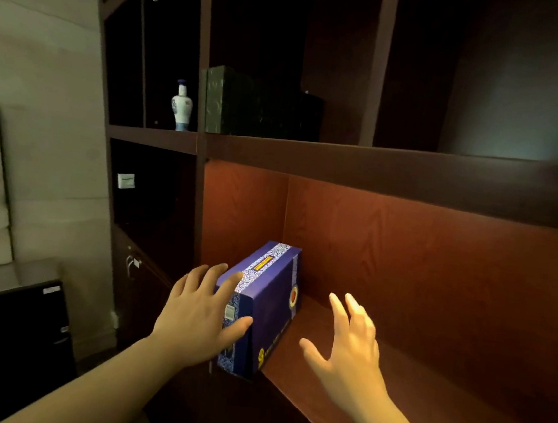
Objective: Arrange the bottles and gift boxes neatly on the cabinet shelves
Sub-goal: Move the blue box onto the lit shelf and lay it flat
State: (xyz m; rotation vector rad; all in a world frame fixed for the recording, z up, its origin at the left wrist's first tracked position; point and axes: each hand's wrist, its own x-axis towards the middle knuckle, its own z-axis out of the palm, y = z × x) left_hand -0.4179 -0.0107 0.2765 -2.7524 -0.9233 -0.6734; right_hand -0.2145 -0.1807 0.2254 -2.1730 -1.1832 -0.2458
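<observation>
A blue gift box point(270, 300) with white patterned trim stands on edge at the left end of the lit reddish shelf point(407, 390), against the compartment's left wall. My left hand point(201, 313) rests on the box's near left corner, fingers spread over its top edge and thumb on its front. My right hand point(350, 343) hovers open to the right of the box, apart from it, holding nothing. One shelf up, a white and blue porcelain bottle point(182, 106) stands beside a dark green gift box point(247, 103).
The dark wooden cabinet has several compartments; the upper right ones are dark. A vertical divider point(197, 202) stands left of the lit shelf. A black cabinet point(6, 337) sits low on the left by the wall. A small white tag point(126, 180) sits in the left compartment.
</observation>
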